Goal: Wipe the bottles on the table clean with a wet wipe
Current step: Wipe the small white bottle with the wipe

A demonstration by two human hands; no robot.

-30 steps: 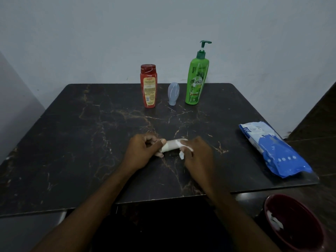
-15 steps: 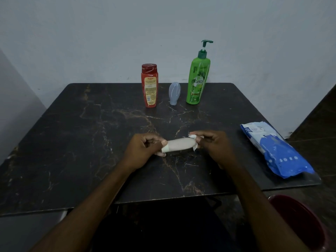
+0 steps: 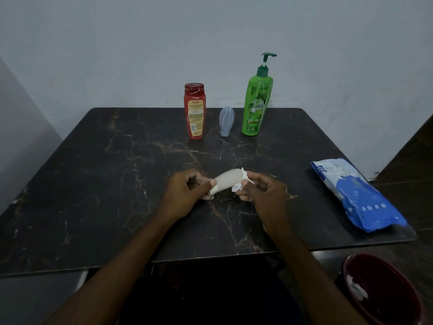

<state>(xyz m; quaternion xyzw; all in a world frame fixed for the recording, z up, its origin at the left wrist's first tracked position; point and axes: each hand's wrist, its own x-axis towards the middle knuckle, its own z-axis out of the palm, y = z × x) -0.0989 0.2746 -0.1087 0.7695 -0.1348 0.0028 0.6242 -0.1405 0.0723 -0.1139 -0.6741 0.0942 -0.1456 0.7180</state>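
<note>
- Left hand curls closed around the cap end of a small pale bottle, held just above the table near the front edge.
- Right hand pinches a crumpled wet wipe against the bottle's far end.

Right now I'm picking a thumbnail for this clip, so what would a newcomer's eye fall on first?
Probably the two hands at the table's middle: the left hand holds a small pale bottle by its cap end while the right hand presses a white wet wipe to its other end. Next, the tall green pump bottle at the far edge and the blue wipes pack on the right.
</note>
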